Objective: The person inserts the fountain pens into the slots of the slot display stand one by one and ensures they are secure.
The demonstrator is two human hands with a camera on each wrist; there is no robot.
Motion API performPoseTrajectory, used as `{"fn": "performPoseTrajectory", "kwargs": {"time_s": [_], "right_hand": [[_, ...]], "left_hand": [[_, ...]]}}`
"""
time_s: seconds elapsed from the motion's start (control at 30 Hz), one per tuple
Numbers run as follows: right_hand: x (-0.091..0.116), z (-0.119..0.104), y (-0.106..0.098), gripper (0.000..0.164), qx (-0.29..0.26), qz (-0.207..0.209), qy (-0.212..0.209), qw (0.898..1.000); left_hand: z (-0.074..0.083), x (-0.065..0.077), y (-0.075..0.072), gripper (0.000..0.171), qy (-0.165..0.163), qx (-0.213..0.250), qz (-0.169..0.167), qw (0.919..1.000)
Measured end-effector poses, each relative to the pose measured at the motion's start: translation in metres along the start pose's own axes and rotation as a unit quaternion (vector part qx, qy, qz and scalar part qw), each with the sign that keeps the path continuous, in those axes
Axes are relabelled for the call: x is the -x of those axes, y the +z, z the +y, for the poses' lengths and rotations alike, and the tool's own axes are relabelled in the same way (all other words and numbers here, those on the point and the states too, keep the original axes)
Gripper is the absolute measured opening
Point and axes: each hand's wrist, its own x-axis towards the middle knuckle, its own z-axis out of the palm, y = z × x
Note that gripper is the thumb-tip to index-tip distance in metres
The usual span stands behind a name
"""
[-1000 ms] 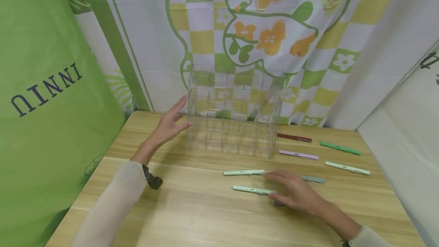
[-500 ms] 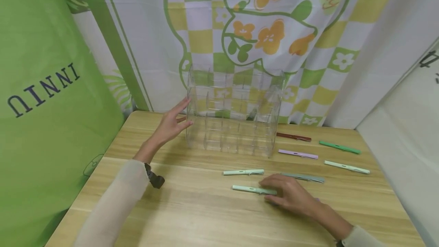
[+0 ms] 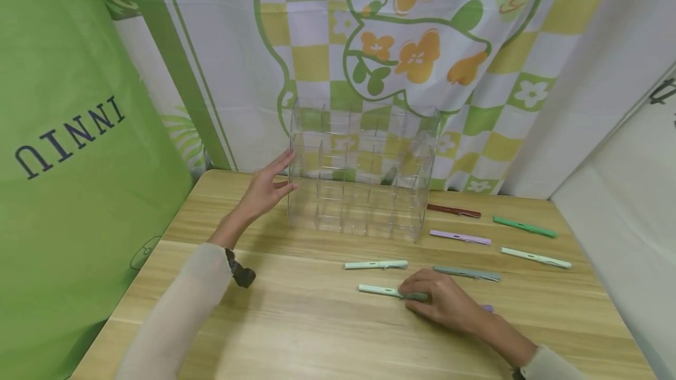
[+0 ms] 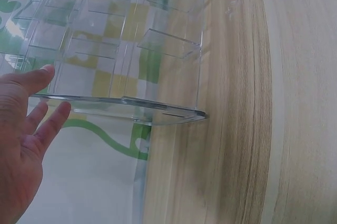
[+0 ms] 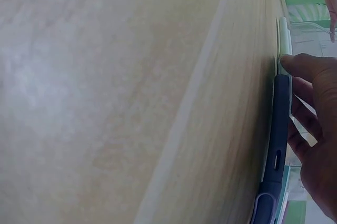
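A clear acrylic rack [image 3: 359, 204] with several compartments stands upright at the back of the table. My left hand [image 3: 261, 192] is at its left side, fingers mostly straight, with fingertips at the side panel [image 4: 121, 100]. In the left wrist view one digit reaches over the panel's edge and others lie on the outer side. My right hand [image 3: 440, 301] pinches a mint-green pen [image 3: 376, 289] near its middle, low at the table. Beside it, a dark blue pen [image 5: 279, 129] shows in the right wrist view; in the head view the right hand mostly hides it.
Another mint pen [image 3: 375, 264] and a grey-green pen [image 3: 467, 273] lie just behind the right hand. To the right are lilac [image 3: 459, 237], dark red [image 3: 454, 211], green [image 3: 524, 227] and pale green [image 3: 535, 257] pens. A patterned curtain [image 3: 311, 63] hangs behind the rack.
My right hand has moved slightly left and down, from over the pens to the nearer mint pen, and its fingers have closed on it. The left hand has shifted slightly against the rack.
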Motion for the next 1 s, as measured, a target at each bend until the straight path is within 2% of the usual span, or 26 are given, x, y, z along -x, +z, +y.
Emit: {"fn": "performPoseTrajectory", "kwargs": {"time_s": [0.4,1.0], "right_hand": [[-0.002,0.0034,0.0013,0.031,0.015,-0.001,0.01,1.0],[-0.0035,0.0057,-0.0006,0.028,0.0,0.003,0.007,1.0]], "left_hand": [[0.0002,-0.0036,-0.0005,0.078,0.011,-0.021,0.009,0.9997],[0.0008,-0.001,-0.0025,0.077,0.019,-0.06,0.018,0.9978]]}}
